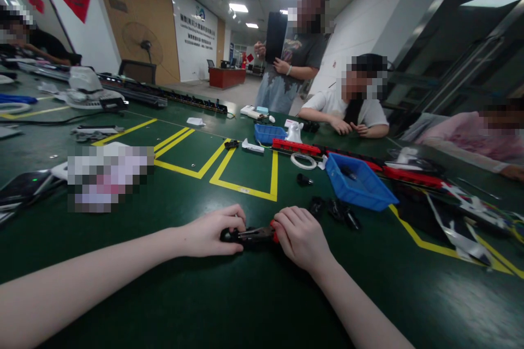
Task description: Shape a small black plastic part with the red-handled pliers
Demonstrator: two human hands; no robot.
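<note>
Grip of left hand (208, 235) and right hand (302, 238) closed on half-hidden dark tool (256, 235).

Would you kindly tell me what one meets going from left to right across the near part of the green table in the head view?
Left hand → black-and-red piece gripped at either end by both hands → right hand → blue bin, a little farther back.

Left hand (210, 233) and right hand (301, 237) both grip a small black-and-red part (251, 236) on the green table (245, 300) near its front edge; blue bin (360, 182) beyond, right.
</note>
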